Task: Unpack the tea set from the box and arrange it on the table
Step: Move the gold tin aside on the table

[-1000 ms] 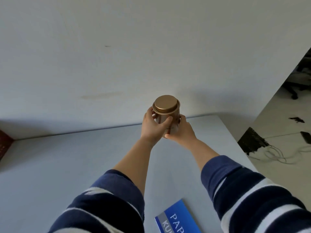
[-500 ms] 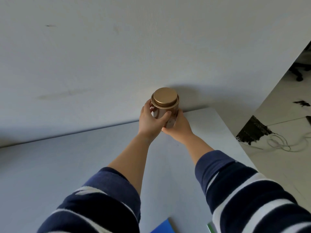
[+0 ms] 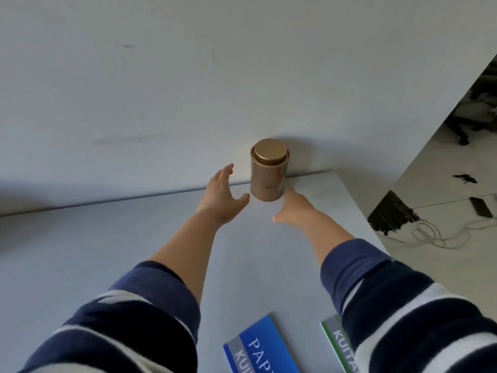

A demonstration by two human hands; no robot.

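A copper-coloured tea tin (image 3: 269, 173) with a round lid stands upright on the grey table (image 3: 107, 251), at its far edge against the white wall. My left hand (image 3: 222, 196) hovers just left of the tin, fingers spread, holding nothing. My right hand (image 3: 294, 207) lies low on the table just in front of and right of the tin's base, fingers extended toward it; whether they touch it I cannot tell. No box is in view.
A blue booklet (image 3: 261, 345) and a green-edged booklet (image 3: 337, 343) lie at the table's near edge between my sleeves. Right of the table the floor drops away, with a dark mat (image 3: 392, 214) and loose cables (image 3: 441, 235).
Both hands gripped the tin in the air; now it stands on the table by the wall and both hands have let go and drawn slightly back.
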